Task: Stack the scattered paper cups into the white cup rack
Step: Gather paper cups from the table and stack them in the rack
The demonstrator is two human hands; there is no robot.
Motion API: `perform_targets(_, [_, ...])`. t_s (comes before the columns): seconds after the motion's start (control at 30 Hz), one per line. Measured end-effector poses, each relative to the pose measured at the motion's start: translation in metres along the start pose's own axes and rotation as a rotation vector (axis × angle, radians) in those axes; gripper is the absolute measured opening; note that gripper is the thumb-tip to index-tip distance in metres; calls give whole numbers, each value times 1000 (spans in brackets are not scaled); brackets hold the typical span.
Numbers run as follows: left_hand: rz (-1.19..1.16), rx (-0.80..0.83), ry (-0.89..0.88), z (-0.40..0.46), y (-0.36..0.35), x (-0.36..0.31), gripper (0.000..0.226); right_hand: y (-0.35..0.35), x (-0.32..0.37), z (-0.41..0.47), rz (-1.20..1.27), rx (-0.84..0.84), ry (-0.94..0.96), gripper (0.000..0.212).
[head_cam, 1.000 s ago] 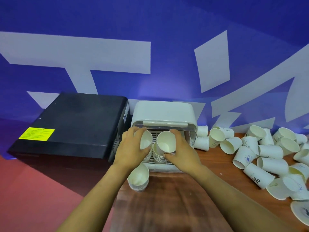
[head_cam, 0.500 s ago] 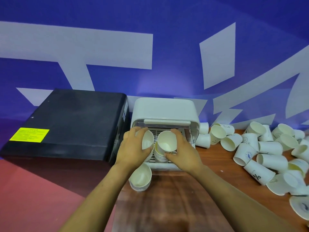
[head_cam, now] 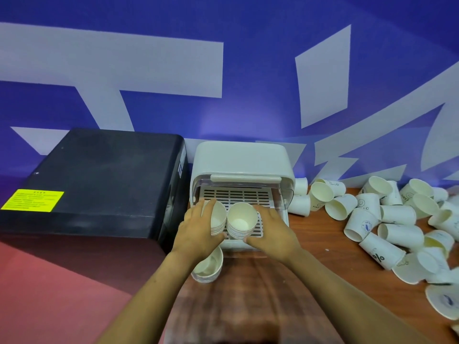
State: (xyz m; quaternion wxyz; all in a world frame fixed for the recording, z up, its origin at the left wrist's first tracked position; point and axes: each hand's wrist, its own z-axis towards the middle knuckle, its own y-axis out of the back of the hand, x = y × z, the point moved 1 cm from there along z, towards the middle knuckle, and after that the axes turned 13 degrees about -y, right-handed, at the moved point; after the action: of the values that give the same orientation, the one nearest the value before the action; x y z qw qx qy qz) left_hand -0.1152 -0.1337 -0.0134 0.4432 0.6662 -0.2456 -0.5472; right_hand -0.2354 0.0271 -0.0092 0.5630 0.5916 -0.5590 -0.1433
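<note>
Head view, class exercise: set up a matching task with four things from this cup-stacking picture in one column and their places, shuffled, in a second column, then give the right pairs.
Things
1. left hand
2. black box
3. scattered cups
4. third stack

Places
A. on the wooden table right of the white cup rack
B. on the table in front of the rack
C. left of the rack
D. gripping a cup stack on the rack's tray

Pairs: 1-D, 2-C, 3-A, 4-B

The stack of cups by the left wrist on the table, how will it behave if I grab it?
The stack of cups looks like thin paper, so probably light and easy to crush if squeezed. It leans on its side on the table, so a push may roll it. The nested cups might slide apart when lifted by the top one.
</note>
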Motion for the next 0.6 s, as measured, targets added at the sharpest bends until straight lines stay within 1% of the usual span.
perform_targets(0.1, [-5, 29, 26, 0, -5, 0, 88, -3, -9, 0, -27, 76, -30, 90])
perform_targets(0.37, [-6, 36, 68, 1, -7, 3, 85, -1, -19, 4, -86, 149, -9, 93])
perform_targets(0.5, [24, 35, 67, -3, -4, -6, 85, 4, -28, -1, -107, 154, -2, 86])
perform_targets(0.6, [24, -52, 7, -11, -4, -27, 83, 7, -48, -11, -84, 173, -24, 78])
